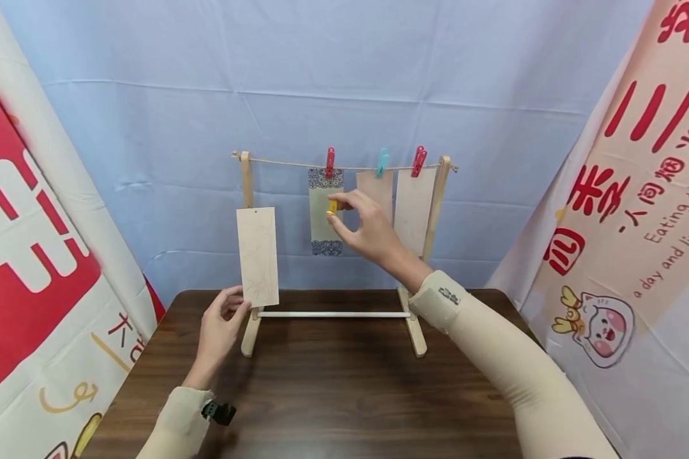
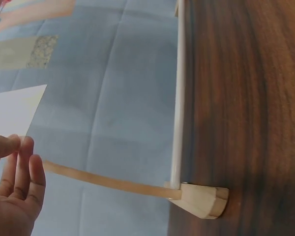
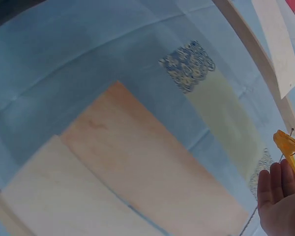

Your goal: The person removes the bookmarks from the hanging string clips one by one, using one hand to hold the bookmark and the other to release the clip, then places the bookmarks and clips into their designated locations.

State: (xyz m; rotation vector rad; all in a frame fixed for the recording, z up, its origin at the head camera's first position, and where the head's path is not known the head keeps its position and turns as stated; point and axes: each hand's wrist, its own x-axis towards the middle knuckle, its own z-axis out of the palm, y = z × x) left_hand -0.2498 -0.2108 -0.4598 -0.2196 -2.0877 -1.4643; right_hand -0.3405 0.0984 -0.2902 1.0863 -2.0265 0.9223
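My left hand (image 1: 221, 325) pinches the lower corner of a pale paper card (image 1: 257, 255), which stands upright before the rack's left post. A small hole shows near the card's top edge. My right hand (image 1: 373, 229) pinches a yellow clothespin (image 1: 332, 207) between thumb and fingers, in front of a green card with blue patterned ends (image 1: 319, 213). That card hangs from the rope (image 1: 289, 164) by a red clothespin (image 1: 330, 162). In the right wrist view the yellow clothespin (image 3: 289, 147) overlaps the rope.
Farther right, a pinkish card (image 1: 373, 188) hangs under a teal clothespin (image 1: 383, 162) and a cream card (image 1: 410, 210) under a red clothespin (image 1: 418, 161). The wooden rack's right post (image 1: 438, 210) and white crossbar (image 1: 333, 314) stand on the brown table (image 1: 333, 395). Printed banners flank both sides.
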